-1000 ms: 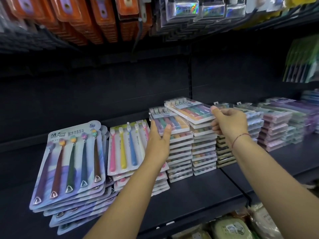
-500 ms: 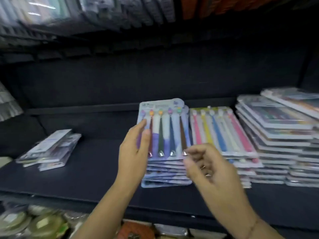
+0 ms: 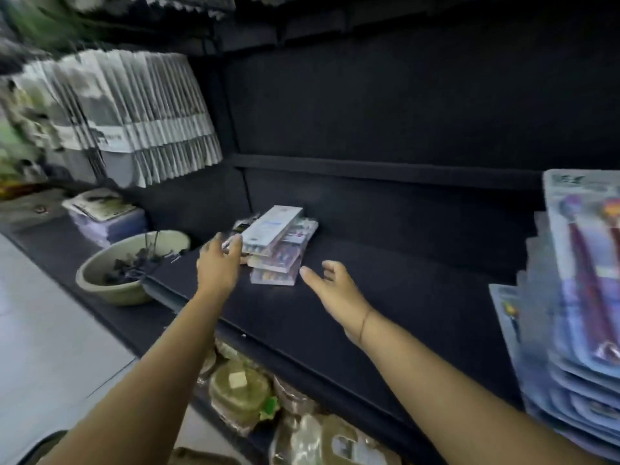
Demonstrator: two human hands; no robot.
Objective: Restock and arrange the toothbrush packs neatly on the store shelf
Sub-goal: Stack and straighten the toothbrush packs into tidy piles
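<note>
Packs are lying stacked on the shelf between the hands; left hand is stretching spread fingers to their edge, right hand hovering nearby, spread, empty

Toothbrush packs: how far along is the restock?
Done: the blue stack at the right edge sits piled up. In hand: nothing yet; the left hand and right hand, both open, reach for the small pile of boxes at mid-shelf. Left: that pile lies skewed, far from the stack across the shelf.
</note>
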